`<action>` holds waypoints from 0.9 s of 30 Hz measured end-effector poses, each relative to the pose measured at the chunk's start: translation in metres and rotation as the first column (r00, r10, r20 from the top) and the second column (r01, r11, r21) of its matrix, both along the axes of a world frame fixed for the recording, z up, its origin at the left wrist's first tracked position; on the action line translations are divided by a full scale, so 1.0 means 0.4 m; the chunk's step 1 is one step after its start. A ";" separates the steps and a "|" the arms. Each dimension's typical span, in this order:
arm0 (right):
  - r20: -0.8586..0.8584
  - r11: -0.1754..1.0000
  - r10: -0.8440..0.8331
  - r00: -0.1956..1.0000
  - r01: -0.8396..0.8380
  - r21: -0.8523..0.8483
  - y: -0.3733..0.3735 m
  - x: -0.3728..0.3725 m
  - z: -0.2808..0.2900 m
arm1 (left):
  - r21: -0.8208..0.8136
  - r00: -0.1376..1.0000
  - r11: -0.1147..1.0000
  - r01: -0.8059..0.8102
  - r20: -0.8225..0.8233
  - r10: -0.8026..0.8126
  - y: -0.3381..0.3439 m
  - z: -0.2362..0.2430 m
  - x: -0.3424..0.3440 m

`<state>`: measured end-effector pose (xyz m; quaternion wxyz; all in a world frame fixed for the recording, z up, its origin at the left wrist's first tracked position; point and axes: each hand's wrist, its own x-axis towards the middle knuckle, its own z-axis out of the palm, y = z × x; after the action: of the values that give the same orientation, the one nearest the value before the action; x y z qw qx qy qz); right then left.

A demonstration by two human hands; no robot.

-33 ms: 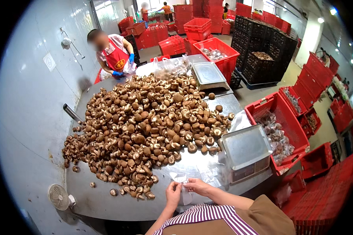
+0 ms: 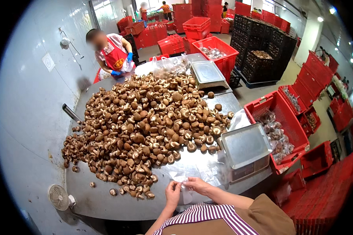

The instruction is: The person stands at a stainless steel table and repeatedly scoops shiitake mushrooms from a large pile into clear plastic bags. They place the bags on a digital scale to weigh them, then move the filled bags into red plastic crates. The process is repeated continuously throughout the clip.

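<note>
At the near edge of the metal table (image 2: 106, 203) my two hands hold a thin clear plastic bag (image 2: 186, 196) between them. My left hand (image 2: 172, 192) pinches one side of it with closed fingers. From the right, my right hand (image 2: 197, 185) grips the bag's upper part between thumb and fingers. Beyond my hands spreads a large heap of brown mushrooms (image 2: 139, 125) with pale stems. More clear bags (image 2: 208, 174) lie flat just right of my hands, beside a scale with a steel tray (image 2: 246, 145).
A red crate (image 2: 280, 133) of bagged mushrooms stands right of the table. Across the heap a person (image 2: 113, 55) in a red apron and blue gloves handles a plastic bag, near a second scale (image 2: 208, 73). A small fan (image 2: 59, 197) is at the left edge; black crates (image 2: 262, 49) stand behind.
My hands keep nearly the same place and grip on the bag. Across the table, the person's gloved hands and bag have shifted slightly.
</note>
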<state>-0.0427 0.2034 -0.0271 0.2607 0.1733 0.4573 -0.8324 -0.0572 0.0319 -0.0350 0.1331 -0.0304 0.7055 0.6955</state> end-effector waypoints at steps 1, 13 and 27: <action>0.003 0.999 -0.015 1.000 0.015 0.037 -0.002 0.001 -0.008 | 0.028 1.000 1.000 -0.008 0.016 0.008 0.001 0.018 0.009; 0.103 0.957 0.043 0.994 -0.011 -0.290 -0.005 0.012 0.030 | -0.098 0.998 0.993 0.062 0.003 -0.062 -0.010 0.049 0.047; 0.140 0.993 -0.032 0.990 0.047 -0.107 0.007 0.020 -0.024 | -0.274 0.984 0.952 0.136 -0.072 -0.161 -0.035 -0.008 0.023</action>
<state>-0.0347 0.2063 -0.0368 0.2842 0.2248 0.3881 -0.8474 -0.0479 0.0178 -0.0380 0.1465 0.0375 0.7987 0.5825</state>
